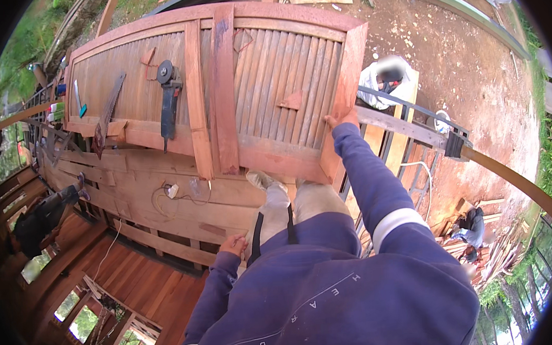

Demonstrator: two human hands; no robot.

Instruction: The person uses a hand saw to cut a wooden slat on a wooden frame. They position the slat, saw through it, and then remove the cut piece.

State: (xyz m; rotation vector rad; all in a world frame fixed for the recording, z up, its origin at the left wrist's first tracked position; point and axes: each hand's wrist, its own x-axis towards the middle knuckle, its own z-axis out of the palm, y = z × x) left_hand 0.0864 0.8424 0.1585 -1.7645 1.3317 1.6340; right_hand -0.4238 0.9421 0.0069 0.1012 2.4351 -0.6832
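A large reddish wooden louvered door [221, 106] lies across planks in front of me, with a frame of wide rails. My right hand [343, 118] grips its right-hand stile, thumb on the upper face. Down beside my left thigh is my left hand [233, 244], its fingers loosely curled and nothing visible in them. On the door's left half lie an angle grinder [169, 106] and a handsaw [109, 113]. A small triangular wood scrap [292, 100] rests on the right-hand slats. Across the middle runs a loose reddish board [224, 81], its lower end overhanging.
A cord with a white socket [172, 191] lies on the planks [146, 212] near my feet. One person [387, 80] is beyond the door's right end, another [472, 227] lower right, a third [44, 212] at left. Reddish floorboards [142, 260] extend at lower left.
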